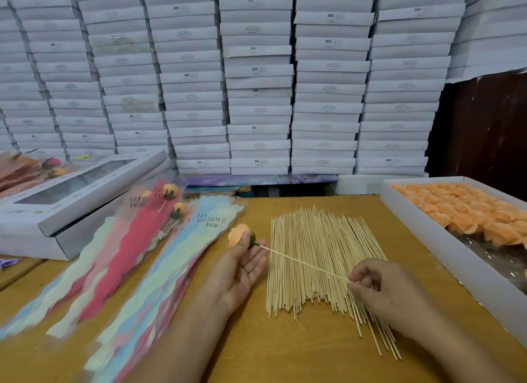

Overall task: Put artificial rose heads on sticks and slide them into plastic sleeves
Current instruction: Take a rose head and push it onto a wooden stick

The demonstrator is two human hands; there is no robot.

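Hands meet near the lower middle of the frame over a wooden bench (285, 354). The right hand (382, 291) has its grip pinched on the near end of a thin stick (308, 264), while the left hand (242, 268) holds an orange rose head (238, 234) between thumb and fingers, the stick's far tip at its green base. Just behind lies a spread pile of sticks (319, 257). Left of the hands, pastel plastic sleeves (159, 268) fan across the bench (some printed "LOVE YOU"), a few already holding roses. At right sits a white tray of rose heads (467, 208). At the far end of the bench, stacked white boxes (256, 68) fill the upper frame.
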